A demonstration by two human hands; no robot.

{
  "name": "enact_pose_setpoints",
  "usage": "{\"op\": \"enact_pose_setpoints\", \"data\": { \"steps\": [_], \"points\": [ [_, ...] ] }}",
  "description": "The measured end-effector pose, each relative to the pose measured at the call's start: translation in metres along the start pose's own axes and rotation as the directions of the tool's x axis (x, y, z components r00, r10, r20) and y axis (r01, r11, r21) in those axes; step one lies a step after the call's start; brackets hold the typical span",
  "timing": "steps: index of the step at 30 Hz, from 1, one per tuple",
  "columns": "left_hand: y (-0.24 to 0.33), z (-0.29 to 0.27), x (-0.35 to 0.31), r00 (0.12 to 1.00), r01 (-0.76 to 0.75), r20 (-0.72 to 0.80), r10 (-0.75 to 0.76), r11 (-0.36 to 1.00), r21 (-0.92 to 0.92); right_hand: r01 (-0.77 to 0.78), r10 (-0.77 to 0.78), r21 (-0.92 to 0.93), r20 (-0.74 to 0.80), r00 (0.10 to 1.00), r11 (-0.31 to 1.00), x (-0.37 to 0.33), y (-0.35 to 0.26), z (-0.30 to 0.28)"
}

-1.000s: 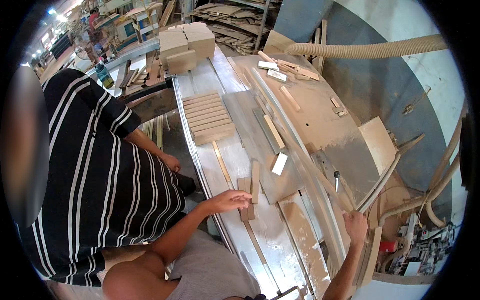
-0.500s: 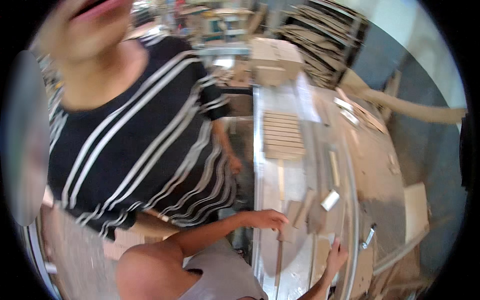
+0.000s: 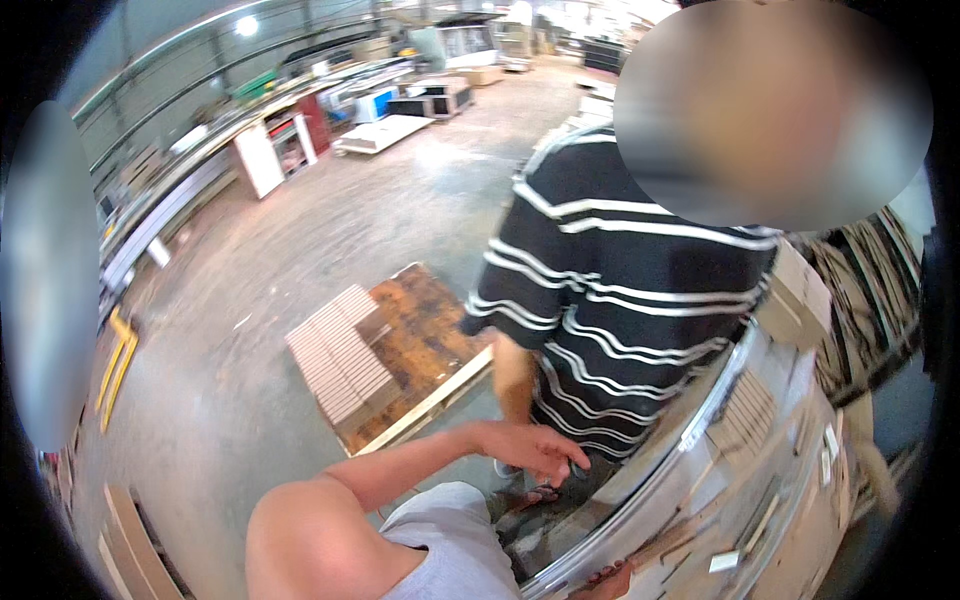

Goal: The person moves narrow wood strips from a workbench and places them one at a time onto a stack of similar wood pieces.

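My left hand (image 3: 540, 452) reaches out in front of my body, fingers apart and nothing held, beside the near edge of a metal-edged work table (image 3: 690, 435). My right hand (image 3: 606, 580) is low at the lower edge, by the table's near end. Its fingers are partly cut off and blurred, so I cannot tell whether it grips anything. Close to it are thin brown strips (image 3: 668, 545) and a small white block (image 3: 724, 562) on the table. A slatted stack of brown strips (image 3: 742, 412) lies farther along.
A person in a black-and-white striped shirt (image 3: 640, 300) stands close ahead by the table. On the floor, a stained wooden pallet (image 3: 430, 325) bears a stack of ribbed brown strips (image 3: 342, 350). A yellow metal frame (image 3: 118, 370) stands at the left. Cardboard (image 3: 865, 290) is piled at the right.
My view has swung left, so the table now lies at the right and the pallet and workshop floor show. The left hand has come off the table; the right is lower in view.
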State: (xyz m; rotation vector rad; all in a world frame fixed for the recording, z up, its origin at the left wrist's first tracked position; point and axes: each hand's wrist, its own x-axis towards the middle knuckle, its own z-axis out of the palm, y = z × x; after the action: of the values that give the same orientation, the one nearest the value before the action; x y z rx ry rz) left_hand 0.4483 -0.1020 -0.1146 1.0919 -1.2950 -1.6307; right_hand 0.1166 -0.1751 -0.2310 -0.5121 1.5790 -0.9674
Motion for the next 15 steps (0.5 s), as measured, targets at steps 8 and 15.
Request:
{"op": "enact_pose_setpoints", "data": {
  "steps": [8,15],
  "points": [
    [-0.074,0.020,-0.087,0.910,0.212,-0.323,-0.259,0.962,-0.173,0.146,-0.145,-0.205,0.021,0.989,0.968,0.121,0.072,-0.022],
    [-0.350,-0.016,-0.117,0.460,0.422,-0.646,-0.609,0.790,-0.445,0.141,-0.138,-0.123,0.026,0.990,0.982,0.120,0.073,-0.024]
  ]
}}
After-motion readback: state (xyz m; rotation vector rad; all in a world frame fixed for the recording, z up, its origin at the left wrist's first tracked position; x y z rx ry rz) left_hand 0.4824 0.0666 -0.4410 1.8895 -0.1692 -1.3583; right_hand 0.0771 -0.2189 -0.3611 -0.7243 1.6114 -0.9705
